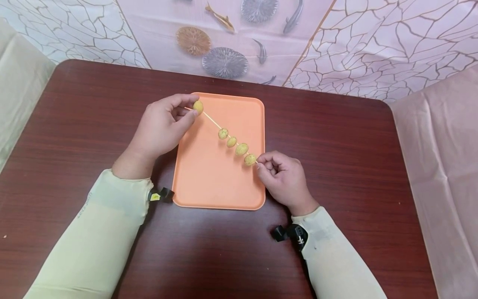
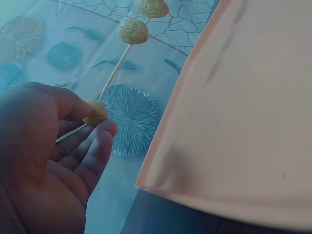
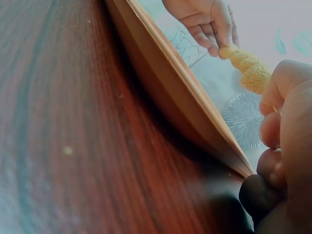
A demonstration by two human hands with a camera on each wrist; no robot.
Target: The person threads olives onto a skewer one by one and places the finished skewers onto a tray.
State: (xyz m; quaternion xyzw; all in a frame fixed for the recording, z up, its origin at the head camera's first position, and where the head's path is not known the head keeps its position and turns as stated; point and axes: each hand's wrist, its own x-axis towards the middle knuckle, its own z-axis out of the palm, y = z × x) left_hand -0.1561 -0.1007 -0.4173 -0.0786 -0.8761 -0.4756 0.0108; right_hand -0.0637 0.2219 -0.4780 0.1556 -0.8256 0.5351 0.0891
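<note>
A thin wooden skewer is held slantwise above an orange tray. My left hand pinches a small yellow, wrinkled ball between thumb and fingers; the skewer passes through this ball, near its far left end. Further along, several similar yellow balls sit close together on the stick, with a bare stretch between them and the pinched ball. At the near right end, my right hand pinches the skewer just past the last ball. In the right wrist view, fingers partly hide the skewer's end.
The tray lies on a dark reddish-brown wooden table. A patterned cloth hangs behind the table's far edge, and plain pale cloth borders the right side. Each wrist carries a small black camera.
</note>
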